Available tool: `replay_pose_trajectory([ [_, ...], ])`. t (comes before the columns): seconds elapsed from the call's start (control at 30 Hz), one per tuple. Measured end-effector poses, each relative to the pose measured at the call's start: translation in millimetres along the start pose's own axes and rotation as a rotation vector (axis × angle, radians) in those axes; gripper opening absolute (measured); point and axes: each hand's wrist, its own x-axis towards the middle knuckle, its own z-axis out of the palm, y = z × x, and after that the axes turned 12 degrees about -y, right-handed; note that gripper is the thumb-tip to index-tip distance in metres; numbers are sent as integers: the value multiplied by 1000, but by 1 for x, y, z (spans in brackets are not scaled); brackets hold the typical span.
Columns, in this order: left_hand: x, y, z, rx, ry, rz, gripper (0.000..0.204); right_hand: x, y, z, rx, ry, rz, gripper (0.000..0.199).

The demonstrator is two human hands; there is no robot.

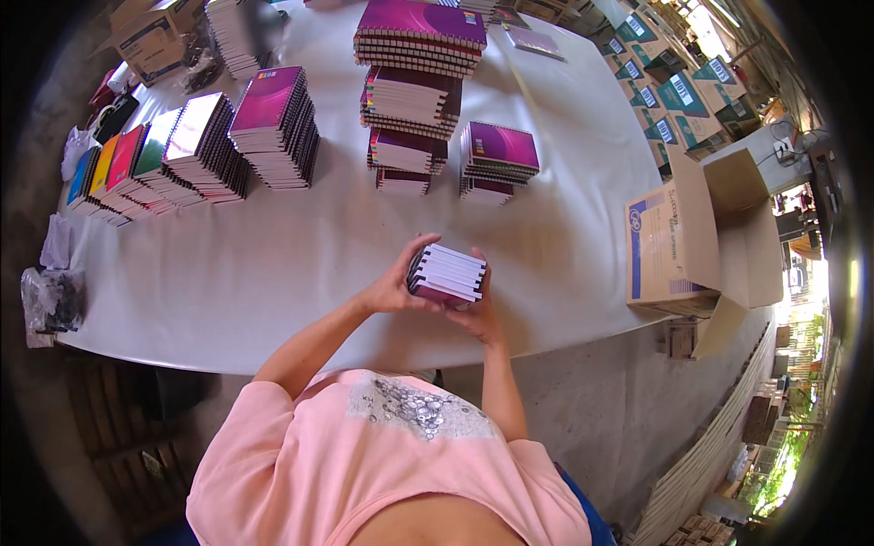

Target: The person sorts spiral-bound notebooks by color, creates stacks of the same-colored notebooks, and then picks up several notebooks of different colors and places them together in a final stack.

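Between my two hands I hold a small stack of spiral notebooks, its white page edges turned up and a purple cover showing low on the near side. My left hand grips the stack's left end, fingers over the far corner and thumb along the near side. Around the right end closes my right hand. The stack is above the near part of the white-covered table. Beyond it rise a tall pile of purple spiral notebooks and a shorter purple pile.
Left of the tall pile stand another purple notebook pile and a row of notebooks with coloured covers. An open cardboard box sits at the table's right edge. Stacked cartons fill the far right. A plastic bag lies at the left edge.
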Motion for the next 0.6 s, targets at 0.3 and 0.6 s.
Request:
replay_pose_trajectory([
  [0.3, -2, -6, 49, -67, 493, -84, 92, 8, 23, -9, -606, -23, -260, 89],
  [0.6, 30, 0, 56, -48, 585, -232, 91, 10, 40, -56, -723, 22, -140, 74],
])
